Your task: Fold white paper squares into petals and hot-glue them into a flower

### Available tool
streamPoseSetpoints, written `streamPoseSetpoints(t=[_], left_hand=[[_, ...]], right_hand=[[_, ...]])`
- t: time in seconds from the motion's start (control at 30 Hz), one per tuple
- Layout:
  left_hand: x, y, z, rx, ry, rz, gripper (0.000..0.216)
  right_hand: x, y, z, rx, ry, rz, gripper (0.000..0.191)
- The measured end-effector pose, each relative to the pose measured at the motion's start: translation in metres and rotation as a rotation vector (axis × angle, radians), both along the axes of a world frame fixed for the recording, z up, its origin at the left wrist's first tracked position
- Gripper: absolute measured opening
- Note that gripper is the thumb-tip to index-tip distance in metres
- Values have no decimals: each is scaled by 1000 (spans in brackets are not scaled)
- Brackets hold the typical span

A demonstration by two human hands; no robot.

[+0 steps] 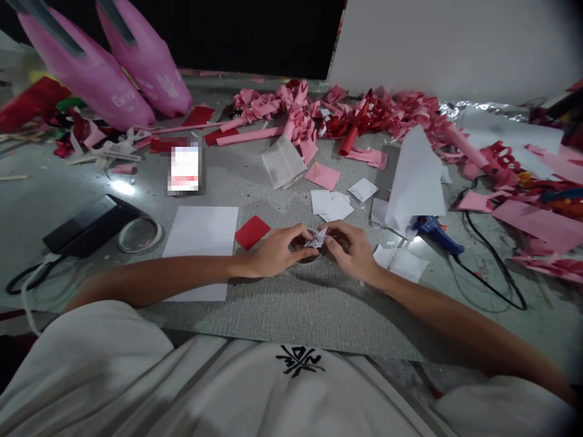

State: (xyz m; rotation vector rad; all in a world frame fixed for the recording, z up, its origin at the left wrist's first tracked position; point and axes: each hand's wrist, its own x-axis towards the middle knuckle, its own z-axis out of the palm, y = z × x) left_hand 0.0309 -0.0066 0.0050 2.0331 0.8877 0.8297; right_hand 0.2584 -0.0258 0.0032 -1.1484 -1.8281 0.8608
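A small folded piece of white paper [319, 237], with pointed tips, is held between my two hands just above the table. My left hand [279, 250] pinches its left side with thumb and forefinger. On the other side, the fingers of my right hand [351, 247] close on its right edge. Under the paper and partly hidden by my hands is a round rim [310, 261], whose kind I cannot make out. A red paper square [252, 232] lies left of my left hand. Several white paper squares [336, 206] lie just beyond my hands.
White sheet [200, 230], tape roll [139, 235] and black device [93, 224] lie left, a phone with a lit screen [184, 169] beyond. A blue glue gun [439, 235] with a black cord is right. Pink and red paper scraps [296, 115] and two pink bottles [141, 54] line the back.
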Motion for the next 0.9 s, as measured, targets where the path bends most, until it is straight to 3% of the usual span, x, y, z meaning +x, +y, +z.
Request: streamPoseSetpoints(t=[0.57,0.9], left_hand=[[-1,-2,-5,98,23,-12,25],[-1,-3,-5,175,16,2,24]], right_hand=[[2,2,0,-56,66,36,25],[-2,2,1,-71,78,34,12]])
